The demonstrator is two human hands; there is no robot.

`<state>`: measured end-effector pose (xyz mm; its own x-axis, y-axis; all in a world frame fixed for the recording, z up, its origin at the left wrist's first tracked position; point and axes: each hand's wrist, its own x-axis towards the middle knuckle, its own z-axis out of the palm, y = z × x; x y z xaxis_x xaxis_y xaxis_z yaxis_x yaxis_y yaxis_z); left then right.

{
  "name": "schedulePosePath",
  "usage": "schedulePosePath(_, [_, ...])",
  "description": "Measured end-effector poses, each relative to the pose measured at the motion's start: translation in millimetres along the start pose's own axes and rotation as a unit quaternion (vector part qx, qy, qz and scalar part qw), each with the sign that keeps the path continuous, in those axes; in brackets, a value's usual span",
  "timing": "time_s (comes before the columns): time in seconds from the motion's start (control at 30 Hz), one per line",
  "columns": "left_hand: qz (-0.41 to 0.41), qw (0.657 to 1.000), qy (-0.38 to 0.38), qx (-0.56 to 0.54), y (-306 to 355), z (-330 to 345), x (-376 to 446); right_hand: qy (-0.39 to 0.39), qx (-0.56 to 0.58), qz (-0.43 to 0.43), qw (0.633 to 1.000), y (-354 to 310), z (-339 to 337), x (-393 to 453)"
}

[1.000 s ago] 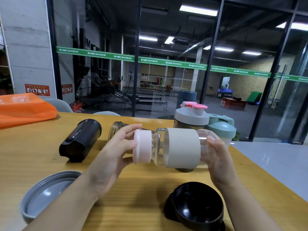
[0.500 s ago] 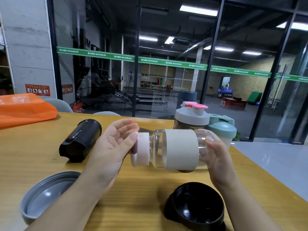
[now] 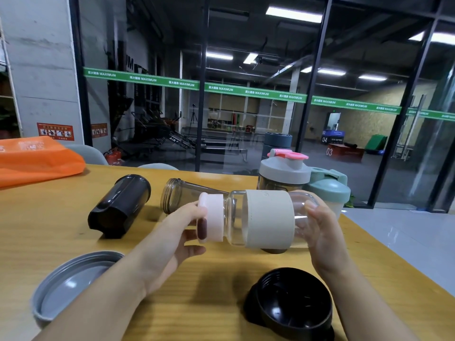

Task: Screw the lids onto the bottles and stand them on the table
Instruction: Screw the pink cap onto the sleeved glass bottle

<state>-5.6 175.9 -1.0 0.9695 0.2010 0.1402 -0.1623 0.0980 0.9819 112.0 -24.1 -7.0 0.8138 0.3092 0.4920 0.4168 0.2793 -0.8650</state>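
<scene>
A clear glass bottle (image 3: 268, 219) is being held sideways above the wooden table (image 3: 221, 279), its base being cupped by the curled fingers of the right hand (image 3: 320, 232). Its pink lid (image 3: 213, 217) is being pinched by the left hand (image 3: 177, 232), thumb above and fingers below. A black bottle (image 3: 118, 205) and a smoky bottle (image 3: 182, 195) are lying uncapped behind, with a grey lid (image 3: 71, 284) and a black lid (image 3: 293, 296) nearer.

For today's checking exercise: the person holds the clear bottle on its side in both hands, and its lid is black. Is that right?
Not quite. The head view shows the lid on the clear bottle is pale pink, not black. The bottle does lie on its side, held by the left hand and right hand.
</scene>
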Motion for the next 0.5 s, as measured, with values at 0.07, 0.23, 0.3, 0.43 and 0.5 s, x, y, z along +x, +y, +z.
schedulePosePath(0.07, [0.023, 0.999, -0.03, 0.019, -0.4, -1.7, 1.0, 0.001, -0.001, 0.005, 1.0, 0.3, -0.5, 0.6])
schedulePosePath(0.23, [0.061, 0.998, -0.005, -0.004, -0.2, -1.1, 2.6, 0.004, -0.006, 0.013, 1.0, -1.1, 1.6, -0.1])
schedulePosePath(0.3, [0.082, 0.997, 0.005, -0.012, -0.5, -1.7, 2.9, 0.002, -0.004, 0.014, 1.0, -2.2, 1.7, -0.9])
schedulePosePath(0.43, [0.122, 0.992, 0.042, -0.012, -0.5, -4.8, 4.4, 0.009, -0.016, 0.013, 1.0, -1.6, 2.9, -1.5])
schedulePosePath(0.5, [0.148, 0.987, 0.052, -0.019, -0.5, -4.1, 4.1, 0.015, -0.025, 0.013, 0.999, -0.9, 2.8, -1.0])
